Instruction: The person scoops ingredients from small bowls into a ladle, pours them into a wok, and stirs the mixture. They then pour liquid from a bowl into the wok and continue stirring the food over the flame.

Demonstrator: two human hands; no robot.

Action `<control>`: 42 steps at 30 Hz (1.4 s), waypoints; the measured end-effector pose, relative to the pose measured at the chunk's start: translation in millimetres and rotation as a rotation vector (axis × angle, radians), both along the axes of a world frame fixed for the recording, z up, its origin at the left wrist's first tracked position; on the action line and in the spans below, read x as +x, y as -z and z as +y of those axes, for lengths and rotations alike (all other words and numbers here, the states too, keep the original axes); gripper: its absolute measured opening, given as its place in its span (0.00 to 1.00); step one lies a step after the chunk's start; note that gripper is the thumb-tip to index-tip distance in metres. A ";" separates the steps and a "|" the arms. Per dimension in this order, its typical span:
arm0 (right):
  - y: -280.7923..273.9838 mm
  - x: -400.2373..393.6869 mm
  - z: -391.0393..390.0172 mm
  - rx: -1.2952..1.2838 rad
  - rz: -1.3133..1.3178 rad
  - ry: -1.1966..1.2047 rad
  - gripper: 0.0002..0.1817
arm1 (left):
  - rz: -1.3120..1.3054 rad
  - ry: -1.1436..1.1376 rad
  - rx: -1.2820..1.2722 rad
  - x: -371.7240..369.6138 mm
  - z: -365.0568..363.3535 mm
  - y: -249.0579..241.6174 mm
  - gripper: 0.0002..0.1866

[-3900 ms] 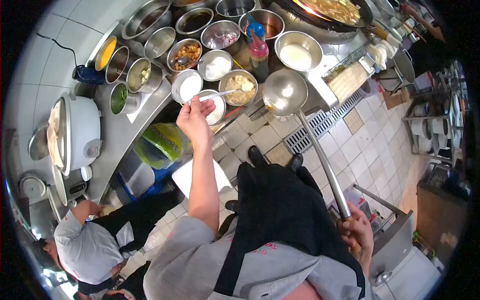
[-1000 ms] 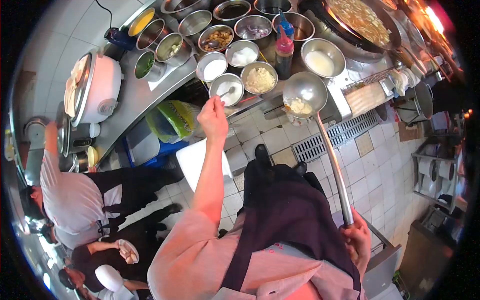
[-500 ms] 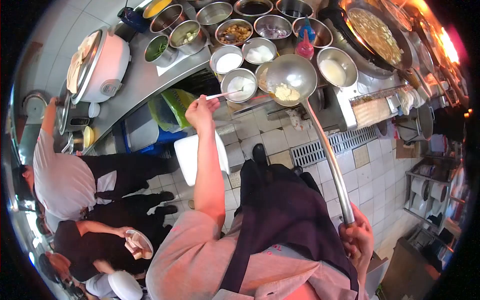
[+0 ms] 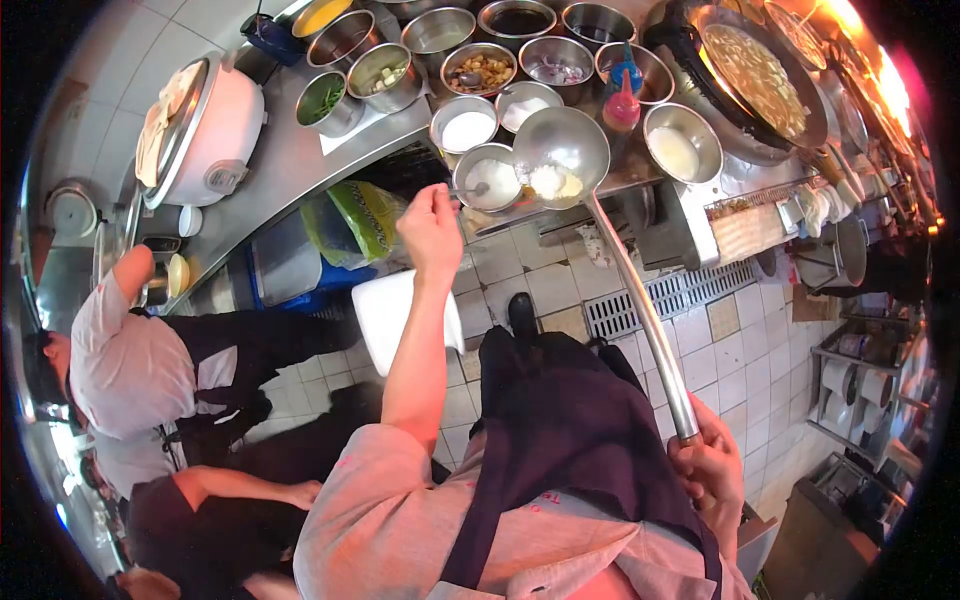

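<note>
My left hand is closed around the handle of a small spoon, whose tip is over a steel bowl of white powder. In my right hand is the end of a long-handled ladle, gripped with the fingers wrapped round it. The ladle's big round bowl hangs level by the front of the steel bowls. Inside it lie a pale yellow heap and a white heap, side by side.
Steel bowls of ingredients line the counter, with a red-capped squeeze bottle among them. A wok of food in liquid stands at the right near flames. At the left are a rice cooker and two people, one in a white shirt.
My left hand has moved slightly right with the spoon. White powder now lies beside the yellow heap in the ladle, which has shifted left. The person in black no longer shows the plate.
</note>
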State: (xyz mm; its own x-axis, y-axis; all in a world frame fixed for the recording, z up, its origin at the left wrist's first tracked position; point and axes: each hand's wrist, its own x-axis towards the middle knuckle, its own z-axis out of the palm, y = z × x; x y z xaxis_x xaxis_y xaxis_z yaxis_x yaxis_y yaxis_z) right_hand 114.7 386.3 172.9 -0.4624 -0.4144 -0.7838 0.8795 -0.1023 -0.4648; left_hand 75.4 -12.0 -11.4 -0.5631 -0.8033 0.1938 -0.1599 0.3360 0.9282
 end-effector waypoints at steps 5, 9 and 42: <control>-6.5 -2.4 -10.6 0.037 0.012 0.020 0.44 | 0.027 -0.023 0.207 -12.6 -1.3 21.5 0.11; -5.7 -5.6 -18.8 0.032 0.038 0.037 0.44 | 0.201 -0.118 0.467 -11.7 -13.4 29.2 0.10; 38.5 -296.3 72.3 0.230 0.736 0.122 0.36 | 0.054 0.096 0.019 -66.5 106.5 -33.9 0.27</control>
